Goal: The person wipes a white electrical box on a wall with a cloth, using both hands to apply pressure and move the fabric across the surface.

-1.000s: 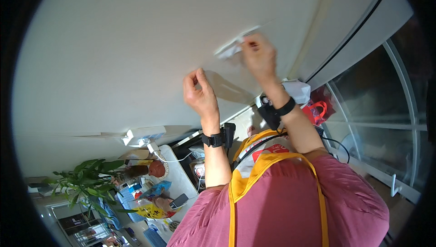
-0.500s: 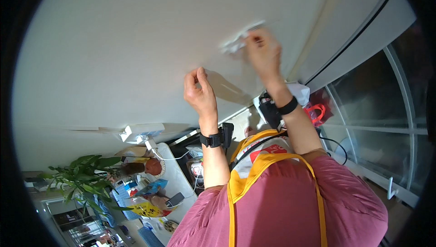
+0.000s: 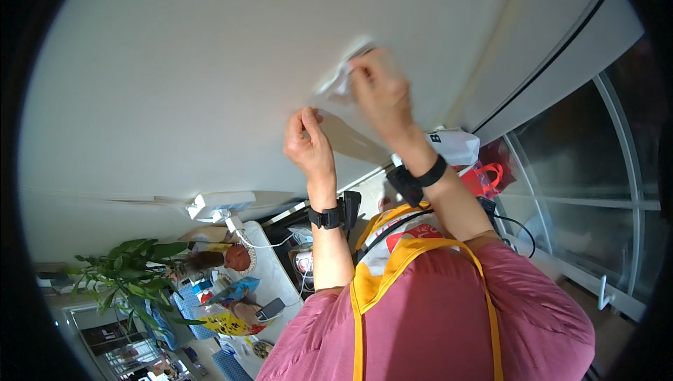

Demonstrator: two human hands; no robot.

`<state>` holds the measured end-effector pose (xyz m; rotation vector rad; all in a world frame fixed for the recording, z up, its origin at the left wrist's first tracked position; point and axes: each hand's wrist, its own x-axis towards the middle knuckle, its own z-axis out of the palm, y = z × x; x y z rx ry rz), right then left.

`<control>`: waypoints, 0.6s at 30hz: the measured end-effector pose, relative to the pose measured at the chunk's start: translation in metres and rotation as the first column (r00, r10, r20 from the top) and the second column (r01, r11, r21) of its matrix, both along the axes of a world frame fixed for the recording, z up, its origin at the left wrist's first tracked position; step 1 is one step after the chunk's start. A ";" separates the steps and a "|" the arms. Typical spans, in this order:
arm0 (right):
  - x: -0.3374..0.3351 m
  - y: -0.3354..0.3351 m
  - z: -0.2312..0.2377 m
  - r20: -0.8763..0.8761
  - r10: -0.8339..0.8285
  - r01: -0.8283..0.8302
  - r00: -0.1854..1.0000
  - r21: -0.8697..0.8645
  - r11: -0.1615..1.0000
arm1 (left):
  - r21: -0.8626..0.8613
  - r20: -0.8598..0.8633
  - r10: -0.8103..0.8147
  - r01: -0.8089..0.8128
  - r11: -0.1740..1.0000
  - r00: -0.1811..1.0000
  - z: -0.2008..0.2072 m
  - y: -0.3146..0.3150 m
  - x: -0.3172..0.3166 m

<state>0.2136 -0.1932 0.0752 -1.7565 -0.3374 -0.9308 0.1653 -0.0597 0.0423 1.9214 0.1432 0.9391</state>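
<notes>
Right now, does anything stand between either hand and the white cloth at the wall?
Nothing visible does. The right hand grips the white cloth directly; between the cloth and the left hand, only the wall shows behind a small gap.

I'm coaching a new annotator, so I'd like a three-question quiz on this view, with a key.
1. Which hand holds the white cloth at the pale wall?
2. True or false: the left wrist is bare.
3. Where in the picture is the leafy plant? A: upper right. B: lower left. C: top centre.

Key:
1. The right hand.
2. False: a black strap circles the left wrist.
3. B.
</notes>
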 end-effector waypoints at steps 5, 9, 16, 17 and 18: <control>0.002 0.003 0.009 0.067 -0.035 0.038 0.997 -0.038 0.999 | 0.036 -0.023 -0.014 0.014 0.999 1.000 0.001 -0.003 -0.003; -0.016 0.035 -0.004 0.114 0.076 -0.060 0.991 -0.140 0.988 | 0.060 -0.048 0.035 -0.032 0.998 0.998 0.002 0.002 -0.006; -0.005 0.019 0.024 0.146 0.020 -0.010 0.989 -0.068 0.998 | 0.017 -0.019 -0.025 0.025 1.000 1.000 0.005 0.002 -0.006; -0.005 0.021 0.016 0.144 0.021 -0.012 0.989 -0.062 0.998 | 0.030 -0.017 -0.016 0.016 0.999 1.000 0.005 0.001 -0.004; -0.005 0.023 0.008 0.143 0.022 -0.014 0.989 -0.056 0.998 | 0.028 -0.015 -0.018 0.019 0.999 1.000 0.004 0.000 -0.003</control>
